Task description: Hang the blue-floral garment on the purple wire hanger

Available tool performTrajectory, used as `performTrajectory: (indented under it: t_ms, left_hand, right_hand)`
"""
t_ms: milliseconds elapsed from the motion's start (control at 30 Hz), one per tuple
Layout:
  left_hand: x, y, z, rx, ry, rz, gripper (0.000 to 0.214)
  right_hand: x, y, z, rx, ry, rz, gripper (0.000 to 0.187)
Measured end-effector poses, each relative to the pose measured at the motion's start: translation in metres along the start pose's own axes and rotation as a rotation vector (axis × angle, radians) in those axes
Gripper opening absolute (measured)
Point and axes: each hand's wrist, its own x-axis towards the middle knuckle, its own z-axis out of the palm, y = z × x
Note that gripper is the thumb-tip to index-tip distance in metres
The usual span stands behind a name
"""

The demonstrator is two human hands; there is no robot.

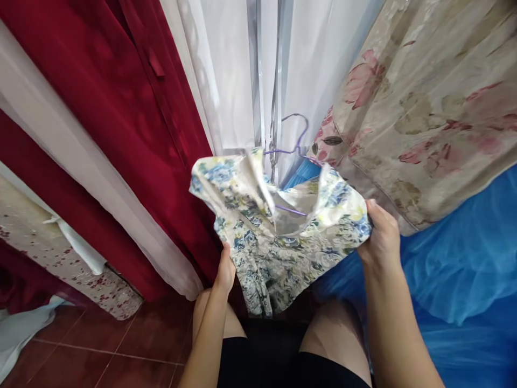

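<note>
A floral garment point(291, 253) in white, blue and yellow hangs on a purple hanger point(301, 141), whose hook sticks up above the neckline. Its short sleeves spread to both sides, and the neck opening faces me. My left hand point(226, 269) is closed on the garment's side, below the left sleeve. At the end of the other sleeve, my right hand point(381, 233) grips the fabric, with the thumb on top. The garment's lower part hangs down over my lap.
Red curtain-like cloth point(121, 108) and pale cloth hang at the left. White fabric point(230, 64) hangs behind the hanger. Beige floral fabric point(436, 108) and blue ruffled tulle point(464, 264) fill the right side. Reddish floor tiles point(121, 345) show at the lower left.
</note>
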Motion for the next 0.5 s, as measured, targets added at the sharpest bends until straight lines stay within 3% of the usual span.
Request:
performTrajectory:
  t_ms: [100,233,367,500]
  left_hand:
    - [-0.011,-0.017,-0.016,0.071,0.03,-0.047,0.066]
    - [-0.028,-0.026,-0.021,0.157,-0.03,-0.104,0.061]
    - [-0.041,-0.03,-0.017,0.124,-0.028,-0.129,0.058]
    - [-0.048,-0.029,-0.013,0.079,-0.003,-0.122,0.059]
  right_hand:
    - [-0.006,-0.002,0.01,-0.108,-0.142,0.062,0.024]
    - [-0.019,0.006,-0.003,-0.213,-0.228,0.074,0.027]
    - [-0.029,0.022,-0.013,-0.241,-0.142,-0.09,0.03]
    - [-0.024,0.03,-0.009,-0.133,-0.06,-0.138,0.025]
